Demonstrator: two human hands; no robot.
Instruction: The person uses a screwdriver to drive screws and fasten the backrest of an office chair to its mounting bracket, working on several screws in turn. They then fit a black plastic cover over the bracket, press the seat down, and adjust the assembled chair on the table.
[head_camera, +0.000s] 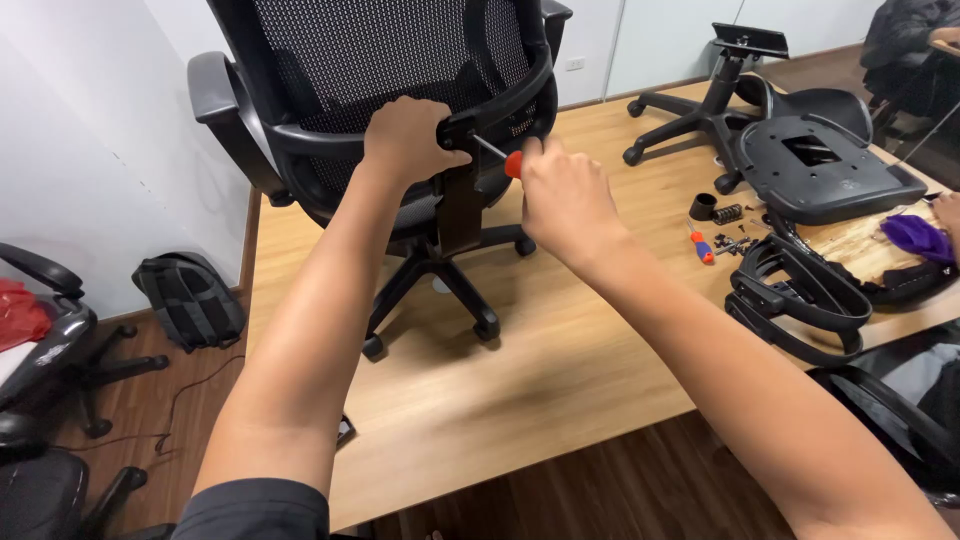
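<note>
A black mesh-backed office chair (380, 60) stands on a wooden table (560, 380). My left hand (408, 138) grips the curved black lumbar bar at the back of the chair. My right hand (566, 198) holds a screwdriver (505, 160) with a red-orange handle; its metal shaft points left into the bracket on the chair's back post. The tip is hidden at the bracket beside my left thumb.
On the table's right lie a chair base with castors (700, 115), a black seat pan (825, 165), armrest parts (800, 295), a small screwdriver (700, 243), loose screws and a purple cloth (918, 237). A backpack (190, 298) and other chairs (40, 330) stand on the floor at left.
</note>
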